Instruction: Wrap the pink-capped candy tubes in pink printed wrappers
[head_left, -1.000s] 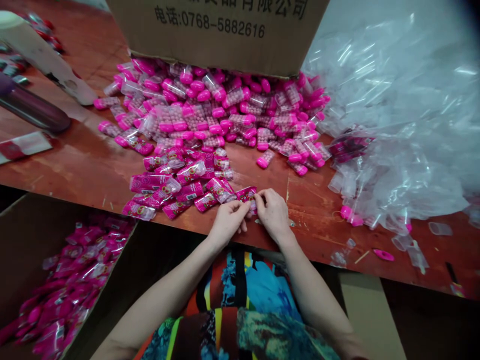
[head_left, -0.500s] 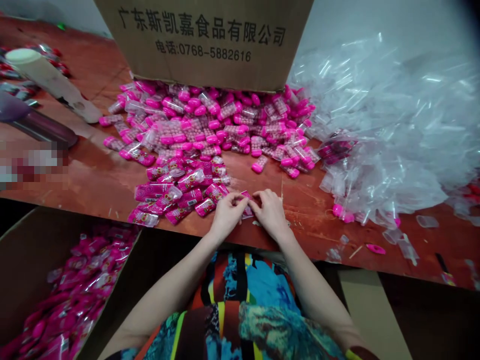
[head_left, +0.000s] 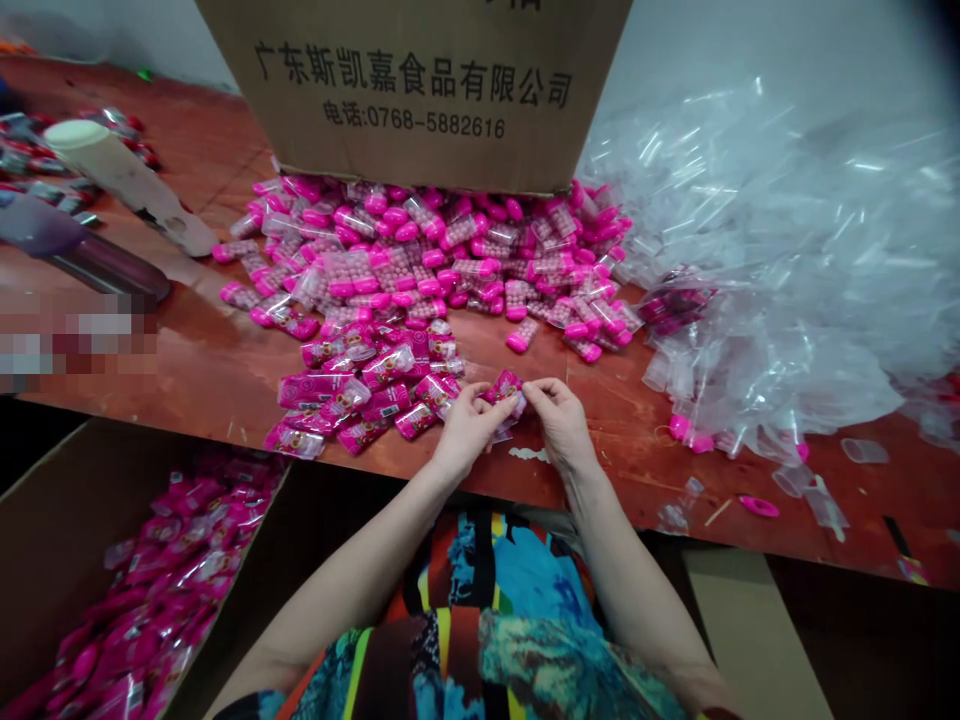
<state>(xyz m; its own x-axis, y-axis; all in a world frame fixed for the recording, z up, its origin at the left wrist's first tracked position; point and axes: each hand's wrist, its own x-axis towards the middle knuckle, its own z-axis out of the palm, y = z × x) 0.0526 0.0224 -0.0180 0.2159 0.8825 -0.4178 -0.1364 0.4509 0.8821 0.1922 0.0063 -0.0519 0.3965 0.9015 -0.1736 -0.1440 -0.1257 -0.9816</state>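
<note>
My left hand [head_left: 466, 428] and my right hand [head_left: 560, 420] meet at the near table edge, both pinched on one small pink labelled packet [head_left: 505, 386] held just above the red-brown table [head_left: 187, 360]. Left of my hands lies a cluster of labelled pink packets [head_left: 352, 385]. Behind it a heap of clear tubes with pink caps and pink beads [head_left: 442, 260] spills from under a large cardboard box [head_left: 420, 90].
A big pile of clear plastic sleeves [head_left: 780, 260] covers the right of the table. An open carton with finished pink packets [head_left: 142, 590] stands low at the left. Bottles [head_left: 127, 180] lie at the far left. Loose caps and tubes [head_left: 757, 505] are scattered at right.
Both hands have lifted the packet slightly off the table and turned it between the fingers; the camera view has shifted a little.
</note>
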